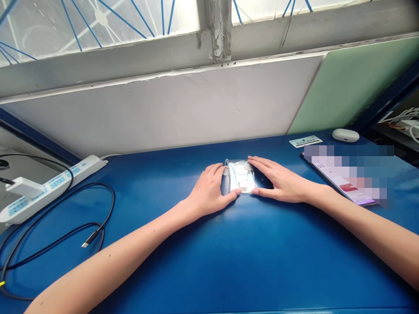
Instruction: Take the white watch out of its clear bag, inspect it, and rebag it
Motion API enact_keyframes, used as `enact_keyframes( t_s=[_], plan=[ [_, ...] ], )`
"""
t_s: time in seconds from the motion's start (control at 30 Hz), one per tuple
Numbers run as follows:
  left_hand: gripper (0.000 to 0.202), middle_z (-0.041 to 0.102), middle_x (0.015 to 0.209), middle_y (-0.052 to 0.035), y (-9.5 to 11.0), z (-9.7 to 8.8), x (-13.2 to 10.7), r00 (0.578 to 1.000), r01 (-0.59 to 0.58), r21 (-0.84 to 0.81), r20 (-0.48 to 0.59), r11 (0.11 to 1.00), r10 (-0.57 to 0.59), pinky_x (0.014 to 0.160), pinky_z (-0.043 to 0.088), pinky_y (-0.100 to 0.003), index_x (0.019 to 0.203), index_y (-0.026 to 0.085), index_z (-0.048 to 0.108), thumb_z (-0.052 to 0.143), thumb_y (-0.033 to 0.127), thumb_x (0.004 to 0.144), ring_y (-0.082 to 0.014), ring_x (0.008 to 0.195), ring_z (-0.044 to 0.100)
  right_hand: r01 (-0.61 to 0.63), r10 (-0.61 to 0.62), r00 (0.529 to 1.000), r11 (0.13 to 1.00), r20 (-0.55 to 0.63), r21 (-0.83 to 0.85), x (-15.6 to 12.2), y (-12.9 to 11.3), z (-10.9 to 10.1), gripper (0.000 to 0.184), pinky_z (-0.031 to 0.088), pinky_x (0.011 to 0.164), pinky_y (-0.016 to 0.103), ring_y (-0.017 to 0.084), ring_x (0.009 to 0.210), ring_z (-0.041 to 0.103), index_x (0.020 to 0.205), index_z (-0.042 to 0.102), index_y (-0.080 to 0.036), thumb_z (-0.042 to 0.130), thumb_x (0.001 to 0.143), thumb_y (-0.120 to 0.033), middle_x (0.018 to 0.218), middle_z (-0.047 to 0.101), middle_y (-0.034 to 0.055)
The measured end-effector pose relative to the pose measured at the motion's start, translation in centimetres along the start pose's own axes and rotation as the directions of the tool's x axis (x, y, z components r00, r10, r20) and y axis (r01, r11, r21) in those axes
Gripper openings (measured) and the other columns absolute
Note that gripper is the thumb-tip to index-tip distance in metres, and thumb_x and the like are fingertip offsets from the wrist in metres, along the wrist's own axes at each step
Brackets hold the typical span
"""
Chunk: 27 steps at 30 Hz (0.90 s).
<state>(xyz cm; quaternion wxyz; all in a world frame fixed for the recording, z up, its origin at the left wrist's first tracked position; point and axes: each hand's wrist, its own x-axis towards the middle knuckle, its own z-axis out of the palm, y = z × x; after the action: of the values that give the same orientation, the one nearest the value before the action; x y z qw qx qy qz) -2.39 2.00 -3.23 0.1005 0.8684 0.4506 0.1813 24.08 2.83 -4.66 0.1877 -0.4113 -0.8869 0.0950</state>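
A small clear plastic packet (241, 175) with white contents and a short bead chain lies flat on the blue table (229, 257). My left hand (209, 193) rests palm down at its left edge, fingers stretched out and thumb touching the packet's near corner. My right hand (278, 179) lies flat at the packet's right edge, fingers extended along its far side, thumb at its near corner. Neither hand grips the packet; both frame it from the sides.
A white power strip (52, 188) with a plugged adapter lies at the left, a black USB cable (78, 226) looping beside it. At the right lie a phone (347, 181), a white earbud case (345, 135) and a small label card (305, 141). A white wall panel stands behind.
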Motion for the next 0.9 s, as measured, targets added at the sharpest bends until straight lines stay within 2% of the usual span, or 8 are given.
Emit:
enact_keyframes(
  t_s=[0.1, 0.17, 0.23, 0.3, 0.43, 0.57, 0.67, 0.9],
  plan=[
    [0.087, 0.044, 0.151, -0.0243, -0.7, -0.6, 0.5, 0.998, -0.035, -0.023, 0.059, 0.999, 0.037, 0.115, 0.035, -0.058, 0.145, 0.010, 0.041, 0.068, 0.062, 0.081, -0.0412, 0.141, 0.040, 0.020, -0.020, 1.000, 1.000, 0.001, -0.006, 0.0, 0.1, 0.0, 0.086, 0.041, 0.111, 0.061, 0.041, 0.142, 0.041, 0.154, 0.036, -0.012, 0.063, 0.087, -0.057, 0.155, 0.041, 0.0245],
    [0.099, 0.033, 0.159, -0.0234, -1.1, -1.0, 0.7, 0.987, -0.091, -0.035, 0.133, 0.995, 0.095, 0.118, 0.031, -0.057, 0.153, 0.011, 0.029, 0.069, 0.064, 0.079, -0.0395, 0.148, 0.030, 0.031, -0.031, 1.000, 1.000, 0.005, -0.006, 0.1, 0.2, -0.1, 0.086, 0.041, 0.112, 0.060, 0.040, 0.142, 0.041, 0.154, 0.037, -0.011, 0.063, 0.086, -0.057, 0.155, 0.043, 0.0246],
    [0.104, 0.024, 0.163, -0.0221, -1.5, -1.2, 0.8, 0.975, -0.134, -0.038, 0.172, 0.990, 0.139, 0.120, 0.027, -0.054, 0.157, 0.012, 0.022, 0.067, 0.067, 0.080, -0.0368, 0.151, 0.023, 0.037, -0.037, 0.999, 0.999, 0.004, 0.003, 0.1, 0.2, -0.1, 0.086, 0.040, 0.113, 0.058, 0.040, 0.142, 0.041, 0.153, 0.038, -0.011, 0.065, 0.085, -0.057, 0.154, 0.044, 0.0236],
    [0.102, 0.019, 0.165, -0.0211, -1.6, -1.3, 0.8, 0.967, -0.164, -0.027, 0.192, 0.986, 0.166, 0.121, 0.025, -0.053, 0.158, 0.011, 0.021, 0.061, 0.069, 0.084, -0.0346, 0.153, 0.019, 0.042, -0.042, 0.999, 0.999, 0.002, 0.013, 0.1, 0.2, -0.1, 0.086, 0.040, 0.113, 0.057, 0.040, 0.142, 0.041, 0.152, 0.039, -0.012, 0.066, 0.084, -0.057, 0.154, 0.045, 0.0226],
    [0.088, 0.021, 0.164, -0.0203, -1.4, -1.0, 0.7, 0.968, -0.157, 0.007, 0.197, 0.988, 0.153, 0.122, 0.023, -0.051, 0.157, 0.010, 0.025, 0.050, 0.065, 0.093, -0.0327, 0.153, 0.020, 0.042, -0.043, 0.999, 0.999, 0.006, 0.023, 0.0, 0.4, -0.1, 0.087, 0.039, 0.113, 0.059, 0.040, 0.143, 0.039, 0.155, 0.036, -0.015, 0.065, 0.085, -0.058, 0.156, 0.043, 0.0209],
    [0.089, 0.026, 0.163, -0.0192, -1.2, -0.9, 0.6, 0.972, -0.137, 0.016, 0.193, 0.990, 0.131, 0.122, 0.024, -0.048, 0.156, 0.010, 0.027, 0.054, 0.065, 0.090, -0.0324, 0.152, 0.023, -0.045, 0.038, 0.995, 0.996, 0.094, 0.077, -0.1, 0.8, -0.4, 0.104, 0.036, 0.114, 0.060, 0.043, 0.146, 0.034, 0.159, 0.023, -0.015, 0.067, 0.080, -0.064, 0.162, 0.032, 0.0207],
    [0.091, 0.028, 0.162, -0.0187, -1.3, -0.9, 0.6, 0.975, -0.132, 0.006, 0.184, 0.991, 0.129, 0.122, 0.025, -0.048, 0.155, 0.010, 0.029, 0.058, 0.065, 0.088, -0.0331, 0.151, 0.025, -0.094, 0.078, 0.984, 0.992, 0.162, 0.089, 0.0, 1.0, -0.7, 0.107, 0.034, 0.116, 0.060, 0.043, 0.147, 0.030, 0.160, 0.021, -0.014, 0.065, 0.079, -0.069, 0.163, 0.029, 0.0204],
    [0.092, 0.030, 0.161, -0.0199, -1.4, -0.8, 0.6, 0.976, -0.134, -0.018, 0.169, 0.991, 0.135, 0.121, 0.027, -0.051, 0.155, 0.010, 0.029, 0.059, 0.065, 0.087, -0.0349, 0.150, 0.027, -0.022, 0.025, 0.984, 1.000, 0.179, -0.022, 0.0, 0.6, -0.8, 0.107, 0.031, 0.119, 0.055, 0.039, 0.150, 0.026, 0.157, 0.022, -0.003, 0.056, 0.083, -0.072, 0.163, 0.025, 0.0258]
  ],
)
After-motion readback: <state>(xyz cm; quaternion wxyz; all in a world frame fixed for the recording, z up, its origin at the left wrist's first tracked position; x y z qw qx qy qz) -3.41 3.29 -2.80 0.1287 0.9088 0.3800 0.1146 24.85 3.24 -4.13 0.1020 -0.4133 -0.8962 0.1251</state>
